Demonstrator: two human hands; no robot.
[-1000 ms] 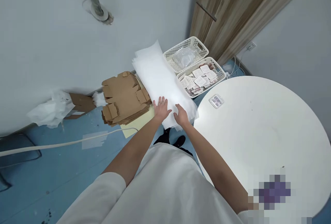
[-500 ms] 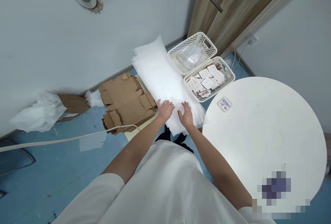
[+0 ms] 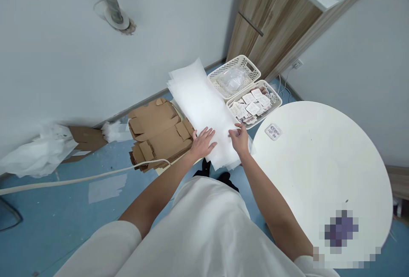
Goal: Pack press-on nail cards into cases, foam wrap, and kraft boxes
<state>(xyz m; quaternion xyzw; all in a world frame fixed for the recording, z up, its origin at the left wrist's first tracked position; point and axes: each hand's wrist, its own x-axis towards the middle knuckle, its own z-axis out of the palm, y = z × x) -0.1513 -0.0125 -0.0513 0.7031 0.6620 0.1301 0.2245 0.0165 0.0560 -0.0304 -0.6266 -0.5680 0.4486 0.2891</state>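
A stack of long white foam sheets (image 3: 201, 102) lies on the floor, running from the wall towards me. My left hand (image 3: 203, 142) rests flat on its near left part, fingers spread. My right hand (image 3: 239, 138) is at the near right edge of the stack, fingers curled and pinching a white sheet there. Both arms reach down from my white shirt.
Flattened cardboard boxes (image 3: 158, 130) lie left of the sheets. Two white baskets stand right of them: one with clear bags (image 3: 234, 76), one with small packets (image 3: 254, 104). A round white table (image 3: 322, 170) holds one small packet (image 3: 273, 131). A cable (image 3: 79, 179) crosses the blue floor.
My right hand has moved from the middle of the stack's near end out to its right edge and closed on a sheet. The left hand has stayed flat on the stack.
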